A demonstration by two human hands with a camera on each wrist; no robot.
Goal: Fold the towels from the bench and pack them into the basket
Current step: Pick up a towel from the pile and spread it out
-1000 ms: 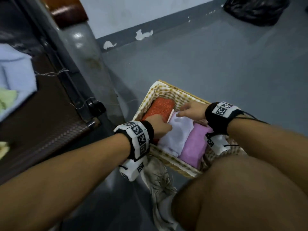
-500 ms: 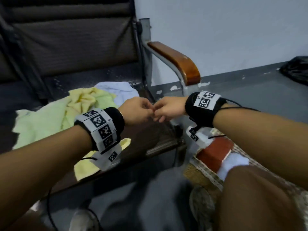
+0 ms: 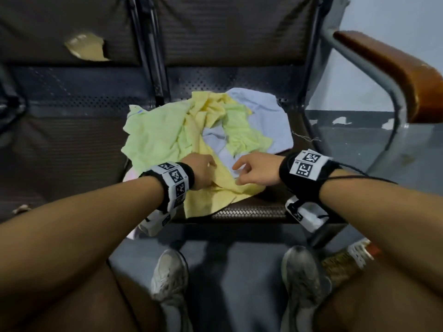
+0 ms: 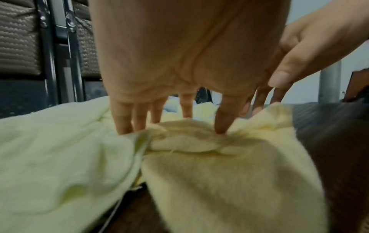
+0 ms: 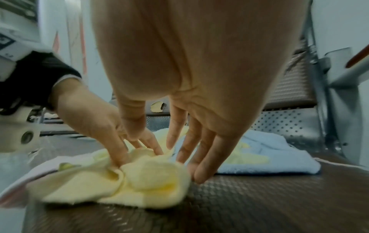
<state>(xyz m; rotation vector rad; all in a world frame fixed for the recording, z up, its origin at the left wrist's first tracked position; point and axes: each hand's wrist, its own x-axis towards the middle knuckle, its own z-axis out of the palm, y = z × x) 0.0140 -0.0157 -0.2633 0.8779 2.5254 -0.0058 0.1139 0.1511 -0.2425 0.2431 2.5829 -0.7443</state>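
Because the left hand (image 4: 185, 66) pinched the yellow towel (image 3: 211, 195) at the desk's (image 3: 254, 212) six-o'clock edge while the right hand (image 3: 254, 167) hovered slack-fingered, lifting risked dragging the tangled green towel (image 3: 155, 142) along; the basket (image 3: 345, 262) sat at four o'clock

From my remote station, the woven wicker basket (image 3: 345, 261) showed only as a blurred corner behind my right knee, its contents hidden. A pale pink cloth (image 3: 131, 174) lay almost wholly covered by my left forearm and the crumpled yellow terry towel (image 3: 206, 197). The left hand's (image 4: 179, 66) fingertips (image 4: 123, 129) sank out of sight into the towel's folds, and motion blur smeared the wrist views.
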